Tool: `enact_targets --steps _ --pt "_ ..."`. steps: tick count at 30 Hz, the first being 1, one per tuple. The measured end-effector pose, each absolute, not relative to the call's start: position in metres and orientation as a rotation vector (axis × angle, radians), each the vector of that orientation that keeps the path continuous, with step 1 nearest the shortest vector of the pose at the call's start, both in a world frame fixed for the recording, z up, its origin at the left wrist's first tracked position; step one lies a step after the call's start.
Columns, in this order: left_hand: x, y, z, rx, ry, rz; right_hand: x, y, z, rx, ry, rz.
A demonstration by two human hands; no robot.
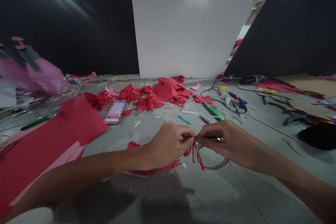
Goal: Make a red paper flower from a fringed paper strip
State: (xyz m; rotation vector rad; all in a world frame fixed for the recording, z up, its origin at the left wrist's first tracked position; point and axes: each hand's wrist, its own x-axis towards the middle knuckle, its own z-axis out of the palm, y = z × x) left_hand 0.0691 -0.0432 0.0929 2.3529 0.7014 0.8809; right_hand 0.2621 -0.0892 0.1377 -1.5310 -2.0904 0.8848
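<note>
My left hand (168,143) and my right hand (225,140) meet fingertip to fingertip low over the grey floor. Both pinch a fringed strip of red paper (193,152) whose cut ends hang down between them. More of the red fringe (147,171) trails under my left wrist. A clear tape roll (210,164) lies on the floor just below my right hand. Both hands are closed.
Finished red paper flowers (136,96) and folded red scraps (170,89) lie ahead. Big red sheets (52,136) cover the left. A green-handled tool (214,111), a glue gun (237,99) with cable, a white board (189,24) and black panels stand beyond.
</note>
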Motion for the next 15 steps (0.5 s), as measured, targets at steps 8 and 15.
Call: enact_targets --steps 8,15 --pt "0.073 -0.052 0.082 2.841 0.530 1.101 0.263 -0.088 0.140 -1.460 -1.915 1.242" --pt "0.074 -0.049 0.081 3.049 0.468 1.176 0.264 -0.085 0.127 -1.421 -1.488 1.500"
